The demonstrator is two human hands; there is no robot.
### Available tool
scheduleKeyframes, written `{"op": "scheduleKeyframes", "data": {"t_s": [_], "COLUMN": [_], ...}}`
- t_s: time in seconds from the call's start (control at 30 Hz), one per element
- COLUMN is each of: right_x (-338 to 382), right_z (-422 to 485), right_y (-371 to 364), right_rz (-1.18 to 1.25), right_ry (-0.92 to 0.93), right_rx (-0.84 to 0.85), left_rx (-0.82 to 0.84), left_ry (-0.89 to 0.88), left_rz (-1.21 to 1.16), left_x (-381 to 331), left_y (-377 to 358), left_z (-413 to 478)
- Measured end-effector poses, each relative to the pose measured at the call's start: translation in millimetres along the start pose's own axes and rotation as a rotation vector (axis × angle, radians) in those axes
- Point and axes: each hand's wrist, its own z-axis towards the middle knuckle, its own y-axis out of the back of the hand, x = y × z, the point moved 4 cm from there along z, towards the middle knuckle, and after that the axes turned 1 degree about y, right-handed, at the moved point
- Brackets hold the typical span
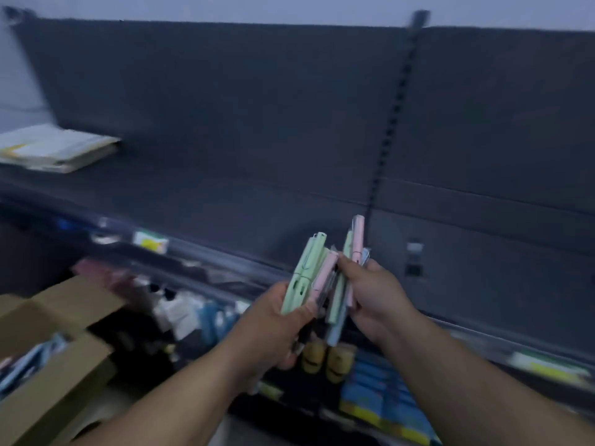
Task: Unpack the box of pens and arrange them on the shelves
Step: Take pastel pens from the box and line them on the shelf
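Observation:
My left hand [273, 320] grips a bundle of pastel pens [307, 272], mint green and pink, held upright in front of the dark shelf [225, 207]. Close beside it, my right hand [370, 291] grips a second bundle of pens [352, 246], pink, green and pale blue, their tops pointing up. The two bundles nearly touch. An open cardboard box [64, 358] sits at the lower left with more pens inside. The picture is blurred.
A flat pale packet [54, 148] lies on the dark shelf at the upper left. A slotted upright rail [396, 107] runs down the back panel. The lower shelf holds mixed stationery, yellow items [325, 358] and blue packs [376, 391].

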Motion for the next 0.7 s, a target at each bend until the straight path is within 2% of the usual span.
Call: {"op": "scheduleKeyframes", "data": {"t_s": [0.17, 0.33, 0.7], "right_x": [46.3, 65.5, 90.0], "right_z": [-45.7, -88.0, -105.1], "right_y": [152.4, 266.3, 379.5], "right_rz": [0.097, 0.204, 0.354], "right_ry": [0.060, 0.106, 0.103], "right_rx": [-0.223, -0.404, -0.613], "left_rx": [0.216, 0.393, 0.558], "left_ry": [-0.038, -0.079, -0.088], "left_rz": [0.026, 0.118, 0.120], "left_x": [-25.0, -43.6, -70.8], "left_y": [-142.4, -245.7, -372.1], "left_z": [-0.6, -3.9, 41.2]}}
